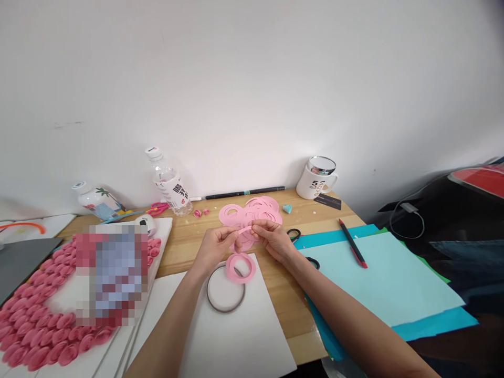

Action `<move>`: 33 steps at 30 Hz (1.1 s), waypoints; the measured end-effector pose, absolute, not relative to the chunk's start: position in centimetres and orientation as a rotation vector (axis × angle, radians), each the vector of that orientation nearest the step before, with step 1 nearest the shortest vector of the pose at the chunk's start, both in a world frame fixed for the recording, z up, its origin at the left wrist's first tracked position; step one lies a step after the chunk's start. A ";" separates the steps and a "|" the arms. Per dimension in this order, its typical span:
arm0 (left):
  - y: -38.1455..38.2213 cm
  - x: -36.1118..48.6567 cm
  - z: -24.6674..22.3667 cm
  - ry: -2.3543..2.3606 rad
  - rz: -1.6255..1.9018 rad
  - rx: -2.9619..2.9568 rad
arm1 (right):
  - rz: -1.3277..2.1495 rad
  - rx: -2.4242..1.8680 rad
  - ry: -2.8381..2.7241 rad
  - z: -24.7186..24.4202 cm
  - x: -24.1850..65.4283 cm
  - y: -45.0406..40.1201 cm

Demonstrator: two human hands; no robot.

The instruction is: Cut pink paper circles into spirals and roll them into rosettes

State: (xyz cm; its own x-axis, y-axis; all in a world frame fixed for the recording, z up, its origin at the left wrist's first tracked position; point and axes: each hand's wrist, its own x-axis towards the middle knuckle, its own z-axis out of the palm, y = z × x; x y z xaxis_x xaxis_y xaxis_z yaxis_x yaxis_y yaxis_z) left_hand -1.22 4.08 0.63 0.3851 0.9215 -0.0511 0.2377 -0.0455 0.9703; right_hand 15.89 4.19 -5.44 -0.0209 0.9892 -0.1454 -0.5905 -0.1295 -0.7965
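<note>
evidently the thin pink paper strip calls for a light grip, since it is held up in fingertips alone: the left hand pinches one end, the right hand the other, with a short stretch showing between. pinching from both sides probably keeps so limp a piece from twisting. the strip is at the middle of the work area, in front of the pile of pink paper rings, which seems placed there for easy reach. nearer the body, a loose pink ring overlaps the grey hoop on the white board, likely set apart so it doesn't mix with the pile. the black-handled scissors lie beside the right forearm, close by yet out of the fingers' way.

as for pose, both forearms reach in from the lower edge and converge, the right one slanting across the edge of the pale blue paper. the hands are close but apart, joined only by the strip, thumbs and fingers pressed together on it; whether the remaining fingers touch the pile, i cannot tell.
</note>
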 end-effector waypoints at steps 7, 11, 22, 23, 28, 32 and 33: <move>4.0 -1.2 0.7 1.068 0.777 1.512 | 1.503 -0.840 -0.635 -5.5 15.9 4.2; 4.1 -1.3 0.7 1.067 0.790 1.505 | 1.498 -0.832 -0.611 -5.6 15.9 4.3; 4.1 -1.2 1.1 1.093 0.817 1.518 | 1.573 -0.770 -0.692 -5.2 16.2 4.3; 4.1 -1.2 1.1 1.092 0.814 1.518 | 1.568 -0.774 -0.684 -5.2 16.2 4.3; 4.1 -1.3 0.8 1.074 0.806 1.531 | 1.537 -0.814 -0.621 -5.5 16.1 4.4; 4.2 -1.3 0.5 1.059 0.798 1.535 | 1.531 -0.819 -0.616 -5.5 16.1 4.4; 4.2 -1.3 0.4 1.057 0.796 1.531 | 1.529 -0.816 -0.618 -5.5 16.1 4.4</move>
State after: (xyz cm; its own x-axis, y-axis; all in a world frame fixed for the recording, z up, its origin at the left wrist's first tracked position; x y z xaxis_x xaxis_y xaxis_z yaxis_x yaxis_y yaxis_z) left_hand -1.26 4.19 0.41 0.3855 0.9218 -0.0416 0.2143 -0.0455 0.9757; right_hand 16.12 4.35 -5.49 -0.0166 0.9896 -0.1425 -0.6123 -0.1228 -0.7811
